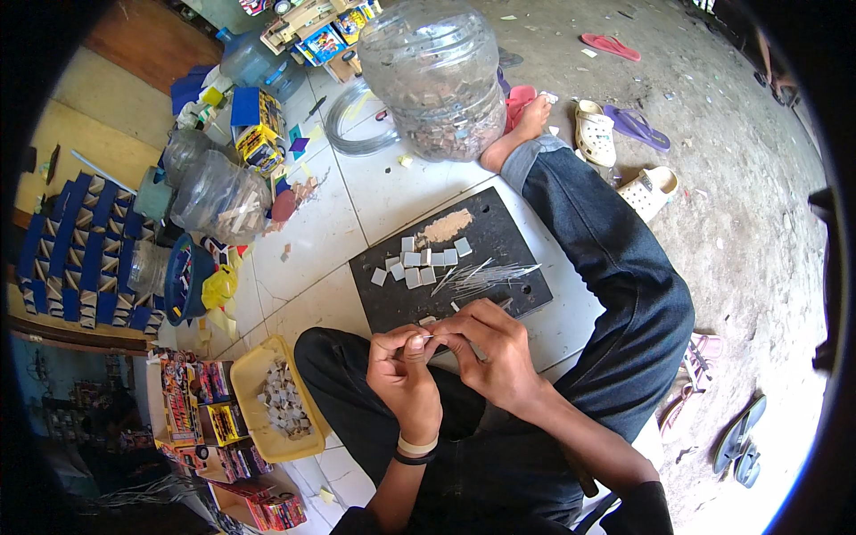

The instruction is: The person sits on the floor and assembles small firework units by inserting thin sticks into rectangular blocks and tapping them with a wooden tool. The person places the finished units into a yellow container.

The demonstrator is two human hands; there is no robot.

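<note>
My left hand and my right hand meet over the near edge of a black board. The left thumb and fingers pinch a small thin pale piece, of which only a sliver shows. The right fingers are pressed together against its other side, and what lies between them is hidden. Several small grey-white square tiles lie on the board, beside a loose bundle of thin wires and a patch of brown powder.
A yellow tub of small pale pieces stands left of my knee. Beyond the board are a large clear plastic container and a coil of wire. Blue stacked parts and colourful toy trucks stand left; sandals lie right.
</note>
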